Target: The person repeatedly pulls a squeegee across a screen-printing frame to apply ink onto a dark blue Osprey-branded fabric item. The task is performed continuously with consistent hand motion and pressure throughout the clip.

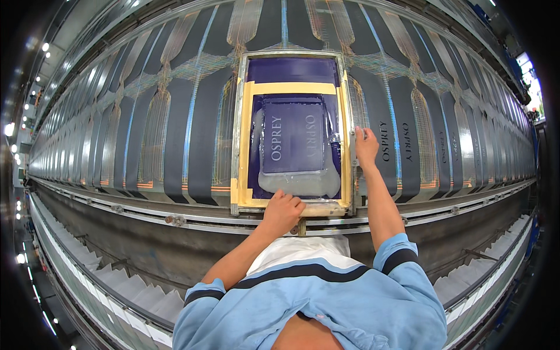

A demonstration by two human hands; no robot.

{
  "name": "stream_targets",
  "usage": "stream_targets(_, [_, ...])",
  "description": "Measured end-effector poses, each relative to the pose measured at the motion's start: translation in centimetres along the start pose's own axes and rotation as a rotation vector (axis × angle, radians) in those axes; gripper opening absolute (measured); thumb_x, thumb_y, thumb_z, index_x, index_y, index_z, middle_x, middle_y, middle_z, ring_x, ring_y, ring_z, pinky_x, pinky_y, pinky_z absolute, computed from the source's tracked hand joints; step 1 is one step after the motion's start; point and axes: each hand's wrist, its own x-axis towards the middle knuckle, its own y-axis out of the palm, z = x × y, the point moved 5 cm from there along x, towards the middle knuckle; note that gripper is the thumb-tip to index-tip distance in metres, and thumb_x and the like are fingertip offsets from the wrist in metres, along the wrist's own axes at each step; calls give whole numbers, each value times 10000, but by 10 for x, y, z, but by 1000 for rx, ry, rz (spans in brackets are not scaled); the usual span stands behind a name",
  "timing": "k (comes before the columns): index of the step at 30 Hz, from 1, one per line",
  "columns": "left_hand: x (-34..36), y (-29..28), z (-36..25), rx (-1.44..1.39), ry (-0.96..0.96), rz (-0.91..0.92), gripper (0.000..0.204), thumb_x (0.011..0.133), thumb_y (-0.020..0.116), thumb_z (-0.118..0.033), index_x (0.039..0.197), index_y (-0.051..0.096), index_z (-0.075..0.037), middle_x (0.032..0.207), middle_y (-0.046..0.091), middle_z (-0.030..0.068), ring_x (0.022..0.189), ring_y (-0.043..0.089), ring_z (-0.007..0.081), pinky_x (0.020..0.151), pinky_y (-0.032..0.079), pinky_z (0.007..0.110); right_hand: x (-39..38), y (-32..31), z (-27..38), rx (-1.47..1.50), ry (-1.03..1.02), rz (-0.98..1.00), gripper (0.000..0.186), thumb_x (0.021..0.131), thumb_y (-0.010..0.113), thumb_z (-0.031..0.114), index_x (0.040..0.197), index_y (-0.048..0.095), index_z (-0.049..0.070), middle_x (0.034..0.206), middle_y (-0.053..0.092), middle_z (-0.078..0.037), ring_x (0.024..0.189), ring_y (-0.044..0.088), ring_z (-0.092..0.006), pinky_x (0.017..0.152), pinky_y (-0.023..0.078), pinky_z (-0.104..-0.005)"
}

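Note:
A screen printing frame (238, 140) with a metal rim lies over the dark fabric strips in front of me. Its purple mesh (291, 70) is bordered by yellowish tape, with pale lettering in the middle. Whitish, wet-looking ink (300, 183) is pooled along the mesh's near side. My left hand (283, 211) is closed at the frame's near edge, beside a pale bar (324, 211); what its fingers grip is hidden. At the frame's right side, my right hand (366, 147) has its bent fingers closed on the metal rim.
Dark grey fabric strips (204, 134) with colored thread bands cover the long, curving table. Those just right of the frame carry dark printed lettering (406, 143). A metal rail (146, 213) runs along the near edge. Pleated white material (131, 286) lies below, on both sides of me.

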Motion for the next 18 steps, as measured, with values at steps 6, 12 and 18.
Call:
stream_targets(6, [26,-19,37,-1,-61,-106,369,632,822,-151,990,731,-153,935,734,13,843,674,219,852,422,409,-3,-28,19,84,152,117,446,962,672,403,1165,701,7,984,736,-243,898,708,-411,831,527,-461])
stream_targets(12, [140,-85,151,-2,-33,-208,165,701,789,-177,858,744,-155,844,732,40,820,693,252,802,448,419,-3,-33,38,204,129,146,328,978,664,353,1133,712,67,914,738,-169,793,700,-327,763,516,-426])
stream_targets(18, [187,-110,185,-51,-41,-311,193,676,809,-114,867,778,-114,838,741,72,784,700,296,725,536,410,-1,-34,37,180,154,169,303,978,677,348,1098,727,74,795,702,-112,648,603,-220,649,473,-372])
